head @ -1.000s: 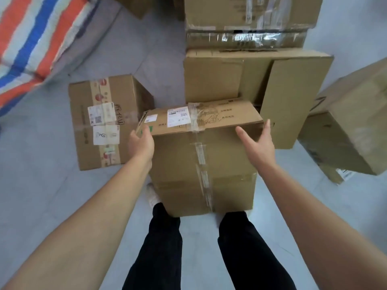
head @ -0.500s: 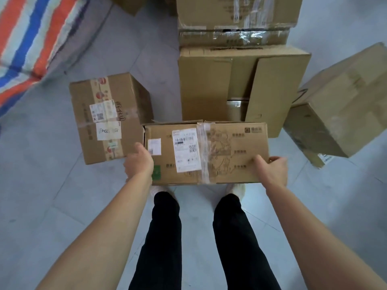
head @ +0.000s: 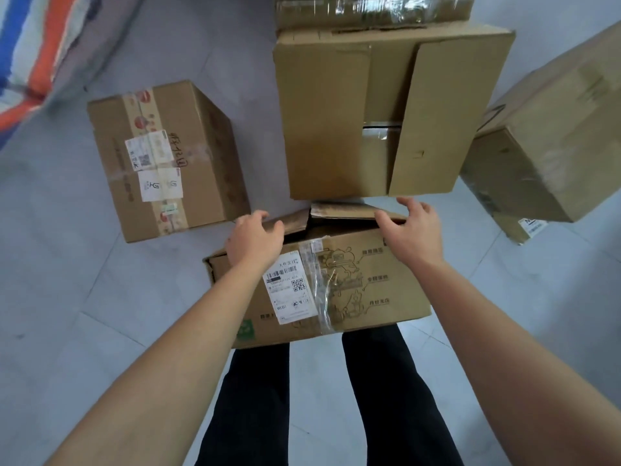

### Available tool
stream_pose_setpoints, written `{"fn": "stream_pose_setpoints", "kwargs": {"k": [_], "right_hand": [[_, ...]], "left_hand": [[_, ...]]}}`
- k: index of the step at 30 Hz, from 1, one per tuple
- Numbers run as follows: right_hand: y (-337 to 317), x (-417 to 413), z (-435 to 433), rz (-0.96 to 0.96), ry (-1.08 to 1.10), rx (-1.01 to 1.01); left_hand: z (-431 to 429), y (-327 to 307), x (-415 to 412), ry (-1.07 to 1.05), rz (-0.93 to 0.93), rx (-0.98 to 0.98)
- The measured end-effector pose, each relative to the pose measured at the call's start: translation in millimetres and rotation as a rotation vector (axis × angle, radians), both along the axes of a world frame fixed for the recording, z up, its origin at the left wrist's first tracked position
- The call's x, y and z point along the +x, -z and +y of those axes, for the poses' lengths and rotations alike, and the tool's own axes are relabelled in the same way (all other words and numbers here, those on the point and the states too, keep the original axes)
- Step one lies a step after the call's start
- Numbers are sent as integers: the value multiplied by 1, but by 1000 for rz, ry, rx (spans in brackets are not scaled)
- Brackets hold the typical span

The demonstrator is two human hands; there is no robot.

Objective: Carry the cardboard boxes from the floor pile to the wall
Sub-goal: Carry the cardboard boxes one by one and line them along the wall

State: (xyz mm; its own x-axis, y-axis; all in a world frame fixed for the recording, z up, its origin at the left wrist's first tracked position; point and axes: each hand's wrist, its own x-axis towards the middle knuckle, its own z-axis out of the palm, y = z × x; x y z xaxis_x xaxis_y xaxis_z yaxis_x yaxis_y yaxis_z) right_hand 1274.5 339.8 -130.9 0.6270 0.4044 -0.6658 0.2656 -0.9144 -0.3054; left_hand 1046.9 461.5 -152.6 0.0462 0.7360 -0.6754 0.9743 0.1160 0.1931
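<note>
The left hand [head: 253, 242] curls its fingers over a loose flap at the far left edge of the labelled box [head: 349, 290]. The right hand [head: 411, 230] lies spread and lightly bent on the far right edge, with no clear clasp. The box sits in front of the legs and hides the feet. On the floor [head: 67, 314] beyond stand a taped box [head: 161, 163] and a large box [head: 336, 112]. A tilted box [head: 554, 129] is cut off at the right.

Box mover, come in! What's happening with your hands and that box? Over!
Left hand grips labelled box flap. Right hand open at its far edge. Big box close behind.
</note>
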Motion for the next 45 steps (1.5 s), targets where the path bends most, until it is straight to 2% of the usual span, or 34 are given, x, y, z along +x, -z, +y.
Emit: {"fn": "stream_pose_setpoints", "kwargs": {"k": [3, 5, 7, 10, 14, 22, 29, 33, 39, 43, 45], "right_hand": [[0, 11, -16, 92, 178, -55], [0, 10, -21, 190, 248, -8], [-1, 4, -26, 200, 144, 21], [-5, -5, -31, 152, -37, 49], [-25, -16, -36, 142, -157, 43], [-143, -76, -34, 213, -555, 124], [-263, -229, -48, 200, -896, 290], [-343, -351, -99, 198, -1148, 448], [-440, -550, -225, 405, -1329, 687], [-487, -669, -297, 568, -1417, 822], [-505, -729, -336, 591, -1493, 859]], "left_hand": [[6, -8, -15, -97, 119, 110], [7, -12, -26, -321, 139, 48], [3, -11, -39, -572, 26, -80], [-11, -11, -59, -613, -128, -164], [-44, -36, -83, -615, -151, -107], [-122, -187, -167, -794, -147, 76], [-248, -322, -300, -1040, -78, 432], [-348, -404, -396, -1155, 7, 675], [-547, -525, -541, -1226, 139, 1011], [-656, -579, -621, -1303, 309, 1147], [-709, -596, -659, -1383, 357, 1203]]}}
